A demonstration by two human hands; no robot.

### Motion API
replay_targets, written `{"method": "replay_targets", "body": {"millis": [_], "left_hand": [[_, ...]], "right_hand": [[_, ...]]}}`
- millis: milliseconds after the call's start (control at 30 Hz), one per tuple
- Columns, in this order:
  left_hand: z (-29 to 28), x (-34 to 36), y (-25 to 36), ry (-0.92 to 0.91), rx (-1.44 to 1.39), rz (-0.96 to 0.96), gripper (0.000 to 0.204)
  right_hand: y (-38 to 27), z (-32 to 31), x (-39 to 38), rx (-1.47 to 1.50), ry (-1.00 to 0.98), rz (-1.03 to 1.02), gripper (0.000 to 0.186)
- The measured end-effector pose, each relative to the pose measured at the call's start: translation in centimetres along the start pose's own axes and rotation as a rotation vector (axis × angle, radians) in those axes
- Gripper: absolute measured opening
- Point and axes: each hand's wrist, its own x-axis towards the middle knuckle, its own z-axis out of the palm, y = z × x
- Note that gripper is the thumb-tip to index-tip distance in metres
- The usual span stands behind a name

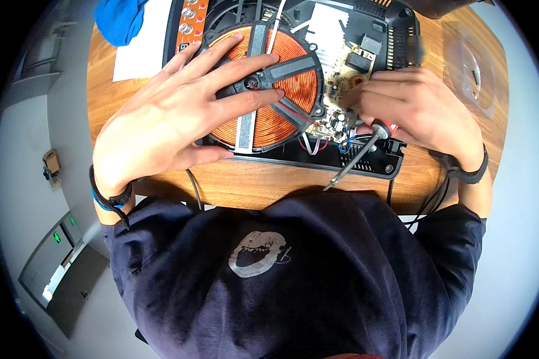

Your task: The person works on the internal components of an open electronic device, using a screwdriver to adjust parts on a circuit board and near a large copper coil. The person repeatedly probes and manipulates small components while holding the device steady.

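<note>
A wooden counter (257,185) carries an opened induction cooker (317,78), its black plastic base tray bare of its top. Behind it lie a white sheet of paper (141,45) and a bunched blue cloth (118,21); a clear plastic piece (473,66) sits at the far right of the counter. A thin black cable (193,188) runs off the near edge, and the person's dark shirt fills the lower view.

The cooker's round copper coil (269,90) is tightly wound, glossy orange, crossed by black radial ribs. To its right sits a pale circuit board (341,78) with small components and loose red, white and blue wires (317,143). An orange strip with round knobs (191,21) runs along the cooker's far left.

The left hand (167,119) lies flat and spread wide over the coil, fingers pressing on its ribs, clasping nothing. The right hand (419,110) is curled over the board's near corner, partly hiding it; a screwdriver (356,155) with a red and black handle sits at its fingers, the metal shaft slanting down toward the counter's edge. Whether that grip truly closes on the handle I cannot tell.
</note>
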Motion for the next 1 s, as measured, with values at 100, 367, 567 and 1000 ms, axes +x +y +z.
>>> {"method": "replay_targets", "body": {"millis": [100, 367, 567, 1000], "left_hand": [[0.1, -0.3, 0.4, 0.007, 0.005, -0.015, 0.108], [0.2, -0.1, 0.4, 0.002, -0.002, -0.015, 0.112], [0.0, 0.1, 0.4, -0.016, -0.012, -0.011, 0.111], [-0.2, 0.6, 0.0, -0.020, 0.006, 0.016, 0.111]], "right_hand": [[-0.2, 0.9, 0.7, -0.065, 0.012, -0.033, 0.034], [0.4, 1.2, 0.7, -0.039, -0.025, -0.065, 0.038], [0.2, 0.6, 0.7, -0.018, -0.030, -0.061, 0.034], [-0.4, 0.3, 0.5, -0.059, -0.046, -0.001, 0.032]]}}
